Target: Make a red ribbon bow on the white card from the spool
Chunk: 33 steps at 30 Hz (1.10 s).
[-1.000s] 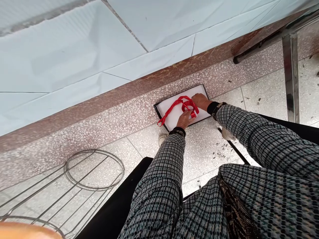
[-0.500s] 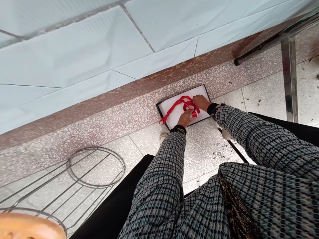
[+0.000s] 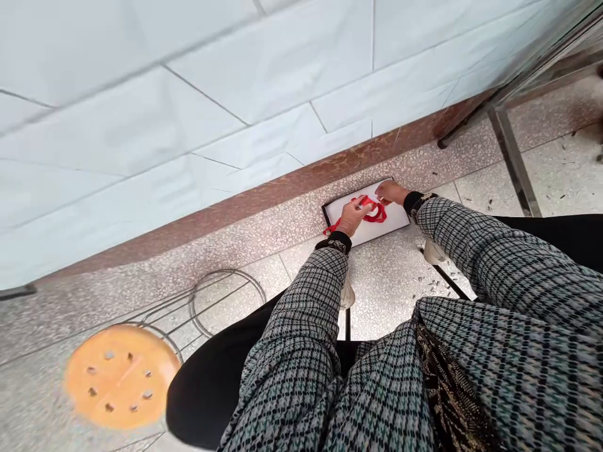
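A flat white box (image 3: 394, 216) with a dark rim lies on the terrazzo floor against the base of the tiled wall. A red ribbon (image 3: 375, 213) is looped across its top. My left hand (image 3: 351, 217) rests on the box's left part with its fingers pinched on the ribbon. My right hand (image 3: 390, 191) is at the box's far edge, its fingers closed on the ribbon too. Both arms wear checked grey sleeves.
An orange round stool seat (image 3: 121, 375) with several holes stands at lower left, with a wire rack (image 3: 221, 302) beside it. A metal leg (image 3: 513, 162) rises at the right. Small debris (image 3: 424, 284) is scattered on the floor. My dark-trousered legs fill the foreground.
The camera has tilted up and shifted, bringing the orange stool seat fully into view. My hands have drawn the ribbon tighter; its loop and trailing end look smaller.
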### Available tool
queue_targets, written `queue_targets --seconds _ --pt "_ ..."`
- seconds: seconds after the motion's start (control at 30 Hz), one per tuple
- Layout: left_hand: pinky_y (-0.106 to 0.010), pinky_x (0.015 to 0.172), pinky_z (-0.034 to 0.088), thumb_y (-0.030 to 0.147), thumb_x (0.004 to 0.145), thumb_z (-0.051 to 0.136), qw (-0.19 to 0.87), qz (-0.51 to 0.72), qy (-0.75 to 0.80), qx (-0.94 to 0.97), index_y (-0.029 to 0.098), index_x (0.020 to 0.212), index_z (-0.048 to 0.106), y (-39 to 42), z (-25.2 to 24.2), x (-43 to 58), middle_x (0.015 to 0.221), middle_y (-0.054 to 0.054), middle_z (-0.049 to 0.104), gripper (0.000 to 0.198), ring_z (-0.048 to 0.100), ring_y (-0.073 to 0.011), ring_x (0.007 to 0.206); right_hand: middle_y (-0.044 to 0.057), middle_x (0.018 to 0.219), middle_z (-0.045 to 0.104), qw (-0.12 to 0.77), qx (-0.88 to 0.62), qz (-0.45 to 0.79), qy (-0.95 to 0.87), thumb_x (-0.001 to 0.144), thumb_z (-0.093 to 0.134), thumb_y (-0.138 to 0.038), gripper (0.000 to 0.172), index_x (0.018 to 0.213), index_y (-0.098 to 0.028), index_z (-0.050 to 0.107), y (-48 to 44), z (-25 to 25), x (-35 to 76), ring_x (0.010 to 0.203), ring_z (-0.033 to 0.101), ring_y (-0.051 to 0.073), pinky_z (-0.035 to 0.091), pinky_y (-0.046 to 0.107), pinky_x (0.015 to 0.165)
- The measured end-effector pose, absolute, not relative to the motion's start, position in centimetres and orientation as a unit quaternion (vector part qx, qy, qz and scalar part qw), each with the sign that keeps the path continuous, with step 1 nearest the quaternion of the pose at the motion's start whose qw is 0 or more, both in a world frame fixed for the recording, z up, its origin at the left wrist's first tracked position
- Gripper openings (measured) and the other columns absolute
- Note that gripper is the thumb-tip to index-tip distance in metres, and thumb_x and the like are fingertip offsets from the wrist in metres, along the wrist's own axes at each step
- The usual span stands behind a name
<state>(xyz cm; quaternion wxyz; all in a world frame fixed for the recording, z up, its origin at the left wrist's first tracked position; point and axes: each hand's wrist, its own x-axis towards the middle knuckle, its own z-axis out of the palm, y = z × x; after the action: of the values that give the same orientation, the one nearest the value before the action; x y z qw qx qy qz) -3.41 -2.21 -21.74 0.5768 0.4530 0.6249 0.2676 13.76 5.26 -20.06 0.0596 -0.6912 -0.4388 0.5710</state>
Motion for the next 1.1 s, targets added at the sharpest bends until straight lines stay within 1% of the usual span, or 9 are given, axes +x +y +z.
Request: queue_targets --seconds 0.07,0.2,0.3,0.37,0.5,0.7,0.83,1.0,1.1 --pt "-0.033 0.094 0.058 0.03 0.079 0.078 0.57 0.292 0.604 0.474 0.01 0.124 0.078 -0.6 -18.7 -4.2 0.107 -0.007 0.081 0.049 0.071 -0.0199 0.095 0.012 0.084 0.078 0.056 -0.657 0.624 -0.419 0.108 0.062 -0.02 0.019 0.097 -0.011 0.074 6.2 -16.1 14.2 0.075 0.076 0.021 0.066 0.033 0.072" --pt "-0.034 0.096 0.058 0.036 0.079 0.079 0.556 0.339 0.575 0.495 0.01 0.118 0.079 1.3 -12.5 -5.6 0.107 -0.008 0.082 0.048 0.073 -0.0208 0.098 0.013 0.097 0.08 0.083 -0.512 0.748 -0.414 0.112 0.059 -0.036 0.031 0.099 -0.013 0.075 7.3 -8.1 14.7 0.072 0.076 0.02 0.063 0.029 0.066" --pt "-0.037 0.096 0.06 0.046 0.081 0.08 0.622 0.382 0.544 0.414 0.009 0.111 0.078 1.1 -7.9 -6.3 0.107 -0.012 0.082 0.048 0.076 -0.0222 0.098 0.01 0.103 0.08 0.143 -0.446 0.758 -0.454 0.106 0.069 -0.023 0.011 0.113 -0.016 0.073 7.1 -2.9 14.4 0.076 0.076 0.02 0.062 0.027 0.067" --pt "-0.041 0.099 0.061 0.051 0.082 0.082 0.671 0.391 0.517 0.36 0.009 0.107 0.076 0.4 -5.1 -6.7 0.11 -0.017 0.082 0.05 0.079 -0.0239 0.099 0.005 0.097 0.078 0.171 -0.448 0.727 -0.491 0.102 0.07 -0.01 0.015 0.116 -0.016 0.07 6.4 0.2 14.0 0.075 0.075 0.017 0.061 0.025 0.068" --pt "-0.047 0.104 0.061 0.056 0.09 0.076 0.691 0.389 0.503 0.344 0.01 0.115 0.074 -1.4 -0.7 -7.5 0.117 -0.021 0.081 0.052 0.08 -0.026 0.102 0.004 0.081 0.074 0.189 -0.469 0.683 -0.528 0.104 0.063 -0.004 0.013 0.094 -0.012 0.067 4.0 4.6 13.0 0.067 0.069 0.012 0.059 0.021 0.068" --pt "-0.057 0.106 0.061 0.058 0.097 0.066 0.665 0.385 0.508 0.389 0.011 0.113 0.075 -2.9 0.9 -7.9 0.113 -0.022 0.08 0.05 0.081 -0.03 0.101 0.002 0.068 0.072 0.174 -0.43 0.632 -0.621 0.093 0.071 -0.002 0.015 0.082 -0.011 0.076 1.3 6.1 11.8 0.057 0.061 0.008 0.049 0.015 0.054" --pt "-0.058 0.107 0.061 0.045 0.102 0.063 0.699 0.379 0.504 0.337 0.012 0.113 0.075 -2.5 1.2 -7.8 0.109 -0.02 0.081 0.037 0.081 -0.0289 0.097 -0.003 0.056 0.062 0.188 -0.462 0.586 -0.639 0.093 0.074 -0.01 0.02 0.073 -0.012 0.075 1.4 5.7 11.3 0.046 0.048 0.005 0.038 0.014 0.044" --pt "-0.05 0.109 0.06 0.038 0.099 0.067 0.751 0.369 0.471 0.28 0.014 0.112 0.074 -1.8 2.7 -7.2 0.099 -0.014 0.082 0.029 0.081 -0.0227 0.088 0.002 0.068 0.071 0.177 -0.443 0.661 -0.579 0.091 0.08 -0.013 0.017 0.074 -0.012 0.076 2.3 6.9 11.9 0.049 0.056 0.006 0.047 0.014 0.046" --pt "-0.05 0.106 0.062 0.045 0.101 0.062 0.77 0.375 0.45 0.255 0.014 0.11 0.073 -1.7 3.6 -6.7 0.095 -0.013 0.083 0.034 0.081 -0.024 0.087 -0.001 0.052 0.062 0.166 -0.474 0.717 -0.483 0.093 0.081 -0.017 0.022 0.073 -0.013 0.074 2.6 8.1 12.1 0.041 0.05 0.007 0.048 0.016 0.041"
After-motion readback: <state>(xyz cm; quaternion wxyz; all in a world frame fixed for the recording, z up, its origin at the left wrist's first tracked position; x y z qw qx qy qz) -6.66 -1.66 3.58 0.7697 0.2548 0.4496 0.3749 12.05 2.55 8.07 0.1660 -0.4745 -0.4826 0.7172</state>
